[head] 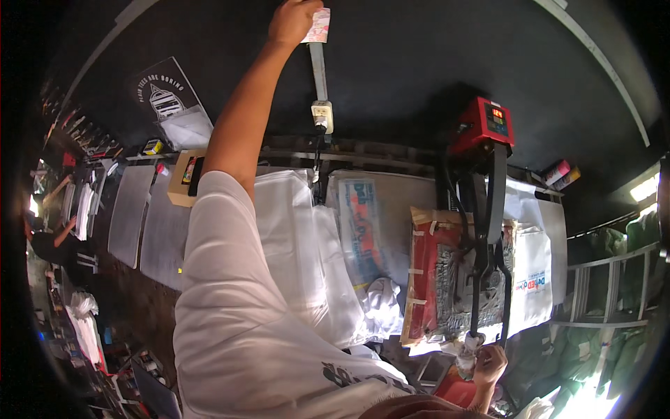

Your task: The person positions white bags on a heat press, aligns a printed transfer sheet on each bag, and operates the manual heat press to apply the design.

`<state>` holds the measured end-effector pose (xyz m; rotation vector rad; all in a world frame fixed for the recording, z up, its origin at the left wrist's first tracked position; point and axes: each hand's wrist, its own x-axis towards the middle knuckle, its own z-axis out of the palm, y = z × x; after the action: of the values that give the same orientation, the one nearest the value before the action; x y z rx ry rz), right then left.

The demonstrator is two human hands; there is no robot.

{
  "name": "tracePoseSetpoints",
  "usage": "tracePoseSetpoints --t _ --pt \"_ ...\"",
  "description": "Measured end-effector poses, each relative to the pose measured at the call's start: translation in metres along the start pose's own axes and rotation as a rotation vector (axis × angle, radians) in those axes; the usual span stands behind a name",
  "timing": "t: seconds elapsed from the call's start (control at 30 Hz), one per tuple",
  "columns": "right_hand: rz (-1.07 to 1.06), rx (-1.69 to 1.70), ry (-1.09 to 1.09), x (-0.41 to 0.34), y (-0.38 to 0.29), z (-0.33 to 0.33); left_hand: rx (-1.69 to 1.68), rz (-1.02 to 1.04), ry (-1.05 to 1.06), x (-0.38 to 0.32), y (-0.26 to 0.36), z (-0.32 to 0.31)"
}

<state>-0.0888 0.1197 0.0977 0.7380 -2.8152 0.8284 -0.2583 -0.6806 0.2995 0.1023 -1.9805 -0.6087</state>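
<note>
My left hand (294, 25) is raised high at the dark wall, at a small pink-and-white patterned plate or card (318, 26). Its fingertips are cut off or hidden, so I cannot tell whether it grips the piece. A grey cable conduit (319, 73) runs down from there to a wall outlet (322, 116) with a plug in it. Low on the right, my right hand (490, 362) is curled around the cloth-wrapped handle (467, 353) of a heat press (494, 194). The press has a red control box (479, 125) with a lit display. White printed bags (531, 277) lie beside its platen.
White sheets or bags (285, 246) and a printed clear sheet (361, 225) cover the bench. A cardboard box (180, 180) stands left of my arm. Spray cans (562, 174) sit on the right ledge, near a metal ladder (610, 283). Another person (49, 246) is at far left.
</note>
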Motion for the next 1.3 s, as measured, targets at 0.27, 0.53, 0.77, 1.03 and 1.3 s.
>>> tracePoseSetpoints --t 0.27,0.53,0.77,1.03,1.3 --pt "0.11 0.0 0.001 0.004 -0.013 0.0 0.397 0.213 0.203 -0.019 -0.034 0.021" --pt "0.094 -0.022 0.023 -0.003 0.004 0.003 0.526 0.196 0.525 -0.043 -0.025 0.054" --pt "0.112 0.003 -0.02 0.003 -0.006 0.001 0.244 -0.153 0.704 -0.041 -0.028 0.089" --pt "0.059 0.025 -0.018 0.006 -0.003 -0.002 0.236 -0.384 0.667 -0.03 -0.027 0.098" --pt "0.048 0.043 -0.038 0.005 -0.002 -0.004 0.179 -0.223 0.62 -0.041 -0.016 0.085"
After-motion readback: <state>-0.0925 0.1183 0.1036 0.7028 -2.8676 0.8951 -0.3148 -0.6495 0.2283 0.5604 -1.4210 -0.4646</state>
